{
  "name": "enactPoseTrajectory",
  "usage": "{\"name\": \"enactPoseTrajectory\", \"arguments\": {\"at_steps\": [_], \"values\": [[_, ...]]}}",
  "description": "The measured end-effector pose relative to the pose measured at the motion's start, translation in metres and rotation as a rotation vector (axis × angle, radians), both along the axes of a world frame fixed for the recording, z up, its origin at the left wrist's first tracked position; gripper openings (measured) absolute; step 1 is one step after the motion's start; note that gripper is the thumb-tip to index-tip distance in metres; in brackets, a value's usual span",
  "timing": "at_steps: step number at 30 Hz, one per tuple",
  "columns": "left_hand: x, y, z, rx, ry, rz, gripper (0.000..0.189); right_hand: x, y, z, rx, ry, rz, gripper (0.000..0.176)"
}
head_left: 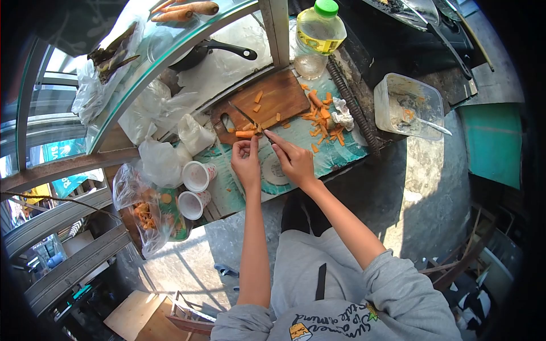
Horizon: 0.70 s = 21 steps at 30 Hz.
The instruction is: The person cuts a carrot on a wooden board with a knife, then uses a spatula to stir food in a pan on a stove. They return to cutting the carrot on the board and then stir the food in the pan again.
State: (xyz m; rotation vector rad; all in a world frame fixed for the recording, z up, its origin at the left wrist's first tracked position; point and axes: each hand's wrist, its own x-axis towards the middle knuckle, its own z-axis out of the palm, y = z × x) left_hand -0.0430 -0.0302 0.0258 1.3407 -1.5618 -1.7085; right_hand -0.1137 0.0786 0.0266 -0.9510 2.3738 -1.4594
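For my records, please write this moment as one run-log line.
left hand: near carrot piece; right hand: holding knife; carrot pile: right of cutting board

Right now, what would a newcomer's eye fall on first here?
Probably the bright orange carrot pieces heaped right of the brown wooden cutting board. The right hand, by the board's near edge, holds a slim dark-bladed knife. Beyond the board's far right corner stands a clear plastic bottle with a green cap.
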Motion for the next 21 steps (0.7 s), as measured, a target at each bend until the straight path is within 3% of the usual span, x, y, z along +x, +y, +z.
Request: {"name": "enactPoseTrajectory", "arguments": {"at_steps": [1,2,3,5,7,12,18,21], "values": [[0.001,0.001,-0.006,-0.216,-0.036,0.033,0.022,0.000,0.000,-0.003,-0.044,0.036,-0.016,0.037],[0.000,0.001,-0.013,-0.348,0.092,0.074,0.024,0.000,0.001,-0.005,-0.044,0.034,-0.019,0.037],[0.001,-0.001,-0.006,-0.348,0.091,0.073,0.024,0.000,0.001,-0.004,-0.043,0.024,-0.020,0.037],[0.006,-0.006,0.013,-0.533,-0.154,-0.025,0.034,0.000,0.001,-0.005,-0.044,0.010,-0.021,0.037],[0.008,-0.010,0.016,-0.551,-0.239,-0.077,0.043,0.000,0.000,-0.006,-0.079,0.018,-0.028,0.037],[0.008,-0.012,0.015,-0.673,-0.377,-0.237,0.030,0.000,0.004,0.000,-0.010,-0.036,-0.006,0.036],[-0.001,-0.007,0.013,-0.564,-0.232,-0.107,0.024,-0.001,0.004,0.004,0.025,-0.078,0.016,0.035],[-0.005,-0.007,0.007,-0.643,-0.226,-0.113,0.027,-0.002,0.004,0.004,0.032,-0.066,0.026,0.036]]}}
